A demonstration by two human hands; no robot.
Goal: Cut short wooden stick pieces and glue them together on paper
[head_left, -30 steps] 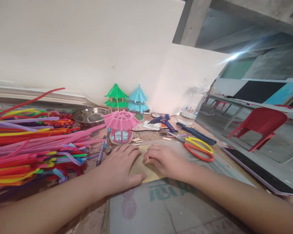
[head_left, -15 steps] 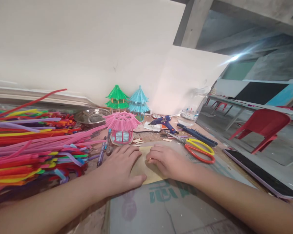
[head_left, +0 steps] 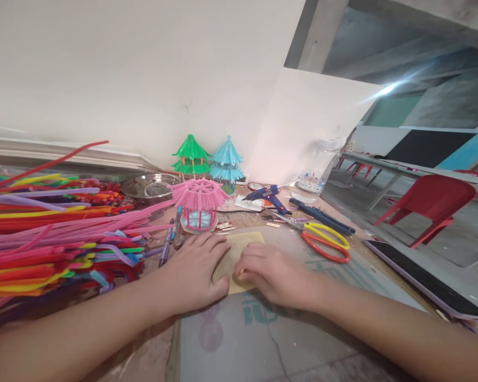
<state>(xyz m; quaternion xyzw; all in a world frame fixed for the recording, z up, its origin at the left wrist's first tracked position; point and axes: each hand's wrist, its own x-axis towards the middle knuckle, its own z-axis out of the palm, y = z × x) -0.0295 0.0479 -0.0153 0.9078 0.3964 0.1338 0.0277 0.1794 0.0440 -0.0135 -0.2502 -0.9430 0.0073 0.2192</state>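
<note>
Just in front of the pink pavilion model [head_left: 199, 204], a tan card piece [head_left: 239, 249] lies flat on the worktop [head_left: 287, 339]. Left hand [head_left: 193, 276] presses it with fingers spread flat, gripping nothing. Right hand [head_left: 271, 273] rests on its near edge, fingers curled; whether they pinch it, I cannot tell. Scissors [head_left: 324, 241] lie right of the pavilion.

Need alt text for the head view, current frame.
Both hands, left hand and right hand, press flat on a tan card piece on a table. A pink pipe-cleaner pavilion stands just behind; pipe cleaners are piled left, scissors lie right.
</note>
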